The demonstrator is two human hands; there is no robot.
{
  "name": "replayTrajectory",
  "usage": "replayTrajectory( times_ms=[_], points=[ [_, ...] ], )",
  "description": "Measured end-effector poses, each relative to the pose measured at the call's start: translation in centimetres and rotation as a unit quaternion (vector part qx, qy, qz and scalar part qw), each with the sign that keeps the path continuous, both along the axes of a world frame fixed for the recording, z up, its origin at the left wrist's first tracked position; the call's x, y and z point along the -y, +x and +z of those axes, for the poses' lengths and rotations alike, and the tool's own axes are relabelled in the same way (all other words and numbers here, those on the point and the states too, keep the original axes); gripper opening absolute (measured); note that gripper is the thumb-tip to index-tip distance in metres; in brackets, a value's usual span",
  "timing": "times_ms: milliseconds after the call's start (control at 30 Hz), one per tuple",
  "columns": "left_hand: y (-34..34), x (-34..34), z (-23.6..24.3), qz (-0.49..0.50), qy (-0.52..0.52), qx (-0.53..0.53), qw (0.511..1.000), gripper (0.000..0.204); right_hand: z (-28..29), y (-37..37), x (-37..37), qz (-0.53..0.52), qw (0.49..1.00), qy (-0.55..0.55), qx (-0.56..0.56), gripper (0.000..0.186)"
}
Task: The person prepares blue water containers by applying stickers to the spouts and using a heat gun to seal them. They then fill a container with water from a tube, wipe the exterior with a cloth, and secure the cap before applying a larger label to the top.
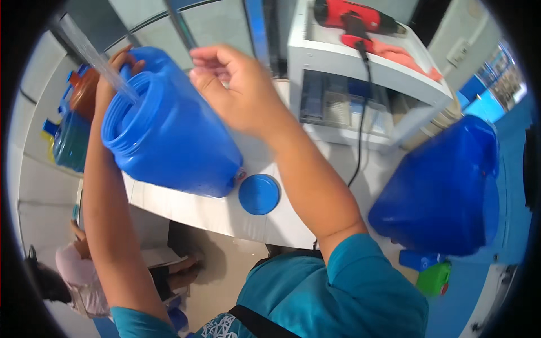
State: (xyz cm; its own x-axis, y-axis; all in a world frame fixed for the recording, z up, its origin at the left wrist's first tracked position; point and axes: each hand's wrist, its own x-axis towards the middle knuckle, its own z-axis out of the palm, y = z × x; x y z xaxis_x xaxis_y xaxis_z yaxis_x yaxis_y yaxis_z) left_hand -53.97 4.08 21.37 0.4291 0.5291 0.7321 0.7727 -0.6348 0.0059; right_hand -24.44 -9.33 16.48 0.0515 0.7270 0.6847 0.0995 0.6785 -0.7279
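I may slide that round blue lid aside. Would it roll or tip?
The blue lid lies flat on the white table, so it would probably slide rather than roll. It looks like thin plastic, likely light and stiff.

Two bare forearms in teal short sleeves rise from below: the left hand [110, 76] reaches up with fingers curled in a grip, the right hand [239, 90] raised, fingers loosely bent.

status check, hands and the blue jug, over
Left hand grips the tilted blue jug at its open mouth. Right hand rests on its top. Blue lid lies beside it.
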Motion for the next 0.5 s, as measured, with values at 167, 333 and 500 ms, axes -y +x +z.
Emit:
replayTrajectory(
  times_ms=[167,333,500],
  points=[
    [-0.8,-1.7,-0.6,0.002,-0.021,0.011,1.0,0.02,7.3,17.8,4.3,-0.408,0.868,0.02,0.282,0.029],
    [1.5,-3.1,0.2,-0.042,0.002,-0.013,0.999,0.02,7.0,34.2,2.5,-0.411,0.755,-0.357,0.366,0.078],
    [1.2,-1.9,-0.3,-0.017,0.017,-0.027,0.999,0.02,7.5,30.7,0.2,-0.419,0.644,-0.408,0.493,0.069]
  ],
)
